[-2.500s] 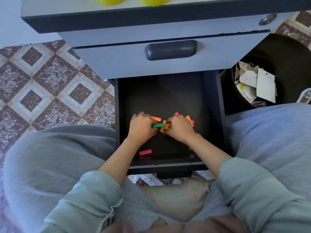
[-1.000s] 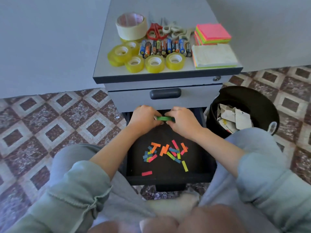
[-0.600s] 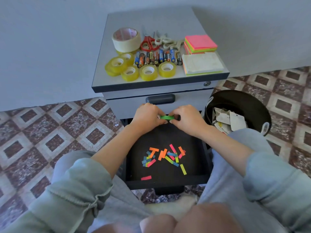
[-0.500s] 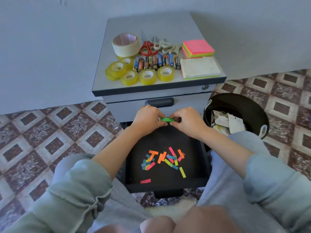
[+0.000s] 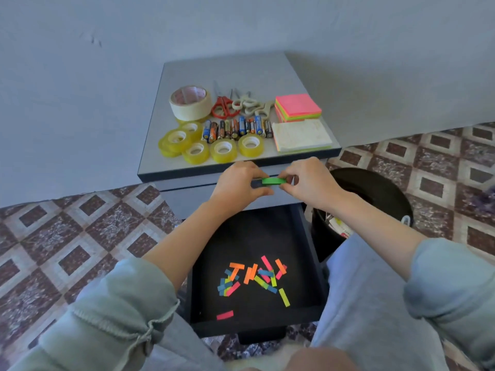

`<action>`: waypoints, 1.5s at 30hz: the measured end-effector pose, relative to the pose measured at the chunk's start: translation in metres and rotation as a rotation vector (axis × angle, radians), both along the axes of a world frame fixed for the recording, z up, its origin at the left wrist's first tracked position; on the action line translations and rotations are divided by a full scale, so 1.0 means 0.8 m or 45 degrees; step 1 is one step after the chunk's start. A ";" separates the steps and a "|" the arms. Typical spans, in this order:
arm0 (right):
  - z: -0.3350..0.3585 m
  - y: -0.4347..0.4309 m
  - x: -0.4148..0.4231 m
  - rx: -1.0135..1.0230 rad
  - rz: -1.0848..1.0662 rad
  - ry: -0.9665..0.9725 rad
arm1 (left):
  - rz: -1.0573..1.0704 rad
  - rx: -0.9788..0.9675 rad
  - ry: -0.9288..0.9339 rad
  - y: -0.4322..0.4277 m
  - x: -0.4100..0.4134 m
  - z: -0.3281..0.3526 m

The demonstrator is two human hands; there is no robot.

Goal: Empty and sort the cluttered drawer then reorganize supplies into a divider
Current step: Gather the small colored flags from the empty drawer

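Head view: both hands are working above the back end of the open drawer (image 5: 312,263). The left hand (image 5: 238,183) and the right hand (image 5: 308,183) are each pinching one end of a small green stack of strips (image 5: 273,180) with curled fingers, holding it level between them. Inside the drawer, loose coloured strips (image 5: 254,277) are lying in a heap on its dark floor, and one pink strip (image 5: 225,315) is lying apart near the drawer's front. Above the drawer, the cabinet top (image 5: 227,73) is carrying yellow tape rolls (image 5: 223,149), a wide masking tape roll (image 5: 190,101), a row of batteries (image 5: 235,128), scissors (image 5: 225,105), bright sticky notes (image 5: 298,105) and a white pad (image 5: 301,135). The printing on the masking tape core and the battery labels is too small to read. Just right of the drawer a black bin (image 5: 375,188) is standing. Compared with half a second ago, the hands and the green stack are sitting higher over the drawer, now covering the handle of the closed drawer above it, while the heap of strips is lying as before.
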State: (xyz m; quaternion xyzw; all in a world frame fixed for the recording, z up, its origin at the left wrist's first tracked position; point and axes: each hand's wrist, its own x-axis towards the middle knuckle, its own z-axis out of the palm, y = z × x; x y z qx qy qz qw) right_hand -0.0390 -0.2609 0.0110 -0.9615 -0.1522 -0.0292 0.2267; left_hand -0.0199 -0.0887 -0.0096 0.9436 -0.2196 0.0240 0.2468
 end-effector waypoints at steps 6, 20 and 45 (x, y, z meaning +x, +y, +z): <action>0.042 -0.033 0.023 -0.008 -0.107 -0.074 | 0.042 -0.068 -0.163 0.014 0.004 -0.003; 0.068 -0.045 0.114 -0.137 -0.228 0.009 | -0.033 0.146 -0.282 0.002 0.004 0.010; 0.051 -0.034 0.148 -0.174 -0.181 0.048 | -0.033 0.129 -0.308 0.001 0.004 0.005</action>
